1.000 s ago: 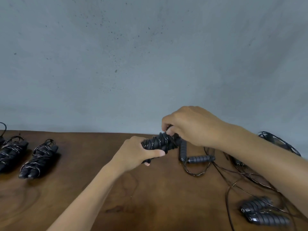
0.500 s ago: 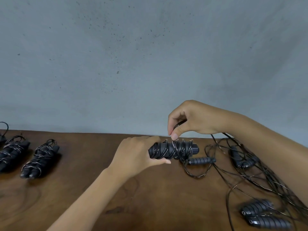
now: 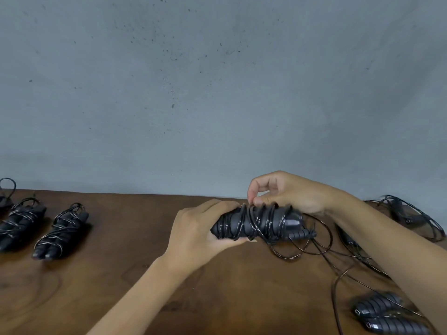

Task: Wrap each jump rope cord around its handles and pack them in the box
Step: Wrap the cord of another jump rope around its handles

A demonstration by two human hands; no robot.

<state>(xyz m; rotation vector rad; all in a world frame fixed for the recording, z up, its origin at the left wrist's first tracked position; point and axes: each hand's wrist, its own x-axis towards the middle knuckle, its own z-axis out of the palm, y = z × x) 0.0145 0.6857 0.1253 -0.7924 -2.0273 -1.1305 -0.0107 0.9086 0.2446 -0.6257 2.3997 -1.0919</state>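
Where the table (image 3: pixel 121 274) meets the grey wall (image 3: pixel 169 93), its far edge runs straight across just behind both hands, and bare brown wood lies between the hands and the left side. At that left side two wrapped ropes (image 3: pixel 60 230) lie side by side, angled, with part of a third bundle (image 3: pixel 4 197) cut off by the frame edge. On the right the surface is crowded — loose cord (image 3: pixel 338 259) loops and trails across it, a pair of handles (image 3: pixel 387 315) lies near the lower right corner, and another tangled rope (image 3: pixel 406 213) sits by the far edge behind the right forearm.

Held a little above the wood, near the far edge, the handle bundle (image 3: pixel 258 224) lies roughly level, its length running left to right, with cord wound round it in several crossing turns. The left hand (image 3: pixel 200 233) comes up from the lower left, back of the hand toward the camera, and its fingers and thumb are curled round the bundle's left end, clasping it. The right hand (image 3: pixel 283 192) reaches in from the right over the top of the bundle, wrist bent — its thumb and forefinger are closed together in a pinch right at the wound cord, though the strand itself is too thin to make out between them. Its other fingers are curled above.
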